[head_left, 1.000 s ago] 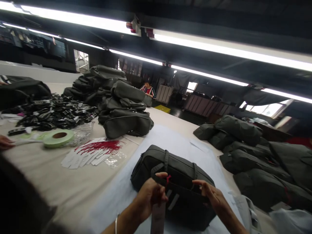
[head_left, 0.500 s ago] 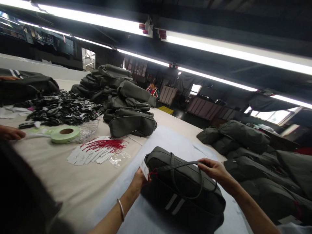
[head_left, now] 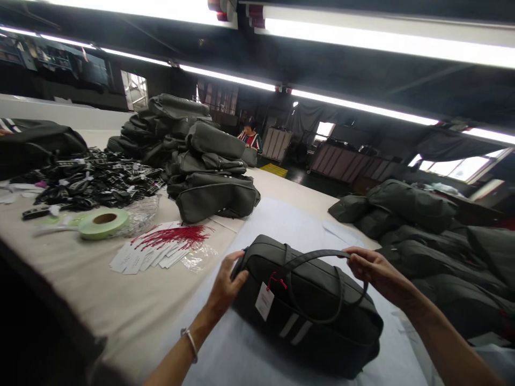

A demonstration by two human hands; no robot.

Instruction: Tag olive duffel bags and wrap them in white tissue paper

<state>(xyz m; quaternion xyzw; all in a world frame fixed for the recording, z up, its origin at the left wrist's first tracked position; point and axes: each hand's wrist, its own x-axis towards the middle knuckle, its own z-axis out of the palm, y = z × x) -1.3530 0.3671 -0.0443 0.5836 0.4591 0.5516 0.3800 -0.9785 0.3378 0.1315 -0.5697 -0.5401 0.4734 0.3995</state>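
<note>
A dark green duffel bag (head_left: 322, 332) with two pale stripes lies in front of me on white sheeting. My left hand (head_left: 228, 281) grips its left end, thumb on the near side and fingertips over the far edge. My right hand (head_left: 368, 268) pinches the bag's handle (head_left: 317, 253) between thumb and fingers and holds it up in an arch. From the handle's left base, a white hang tag (head_left: 264, 301) dangles on a red string (head_left: 277, 280) against the bag's front.
Left of the bag lie white tags with red strings (head_left: 173, 238), a pale green tape roll (head_left: 103, 223) and a heap of black straps (head_left: 100, 179). Stacked bags (head_left: 217, 198) stand behind; more bags (head_left: 426, 241) pile up at right. A person (head_left: 250, 140) is at the back.
My left hand has let go of the hang tag and moved to the bag's left end. The tag now hangs free. My right hand has shifted slightly right with the handle.
</note>
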